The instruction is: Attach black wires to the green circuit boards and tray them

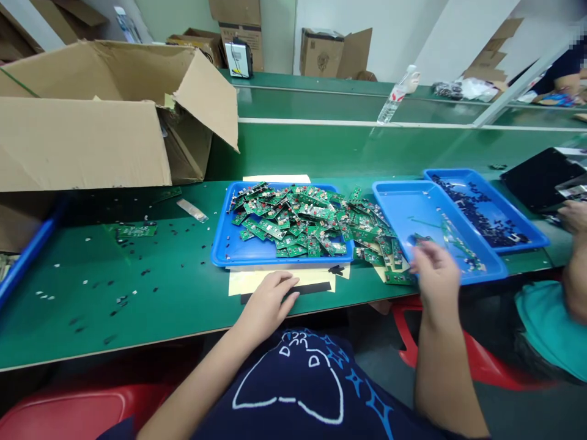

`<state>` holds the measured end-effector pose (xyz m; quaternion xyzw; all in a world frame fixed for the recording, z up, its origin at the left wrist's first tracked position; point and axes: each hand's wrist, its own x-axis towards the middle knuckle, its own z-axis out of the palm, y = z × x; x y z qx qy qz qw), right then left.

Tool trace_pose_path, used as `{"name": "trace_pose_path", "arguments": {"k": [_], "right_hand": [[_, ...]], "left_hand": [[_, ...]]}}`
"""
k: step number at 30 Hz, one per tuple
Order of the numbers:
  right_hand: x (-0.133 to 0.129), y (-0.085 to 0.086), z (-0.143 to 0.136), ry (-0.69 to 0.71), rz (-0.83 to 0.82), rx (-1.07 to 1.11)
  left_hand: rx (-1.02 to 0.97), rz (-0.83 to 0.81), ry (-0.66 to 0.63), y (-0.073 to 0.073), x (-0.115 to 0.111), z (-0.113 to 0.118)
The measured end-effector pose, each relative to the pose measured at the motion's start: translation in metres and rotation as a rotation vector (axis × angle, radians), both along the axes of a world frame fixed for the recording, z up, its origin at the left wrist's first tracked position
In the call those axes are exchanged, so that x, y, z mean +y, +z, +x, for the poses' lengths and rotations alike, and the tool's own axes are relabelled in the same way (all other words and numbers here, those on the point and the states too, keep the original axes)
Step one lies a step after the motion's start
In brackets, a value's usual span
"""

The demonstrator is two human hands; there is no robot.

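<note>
My left hand (pixel 269 300) rests at the table's front edge, fingers apart, beside a black strip (pixel 312 288) on yellow paper (pixel 236 282). Its fingers hold nothing. Over the left side of a blue tray (pixel 398 194), my right hand (pixel 435 269) has its fingers drawn together and is blurred; what they hold, if anything, is too small to make out. That tray has a few green pieces in it. Green circuit boards (pixel 298 214) fill another blue tray (pixel 257 252) in front of me, and more boards (pixel 367 226) are heaped between the two trays.
A third blue tray (pixel 527 237) with small black parts lies at the right. A large cardboard box (pixel 82 143) stands at the left, and small scraps dot the table (pixel 183 305). A bottle (pixel 393 101) stands behind. Another person's hand (pixel 575 217) is at the far right.
</note>
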<state>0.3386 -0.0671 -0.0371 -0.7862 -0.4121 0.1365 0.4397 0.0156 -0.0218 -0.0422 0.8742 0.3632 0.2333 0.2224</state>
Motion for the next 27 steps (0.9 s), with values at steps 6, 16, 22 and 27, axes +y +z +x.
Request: {"name": "trace_pose_path", "arguments": {"k": [6, 16, 22, 27], "right_hand": [[-0.01, -0.02, -0.092, 0.343, -0.068, 0.416], [0.002, -0.02, -0.094, 0.386, -0.21, -0.125], [0.007, -0.011, -0.079, 0.185, -0.38, -0.532], [0.007, 0.003, -0.077, 0.361, -0.256, -0.333]], "left_hand": [[0.071, 0.112, -0.103, 0.004, 0.001, 0.041], [0.385, 0.258, -0.019, -0.01, -0.001, 0.087], [0.44, 0.235, 0.017, -0.006, -0.008, 0.094], [0.284, 0.163, 0.001, 0.007, -0.014, 0.074]]}}
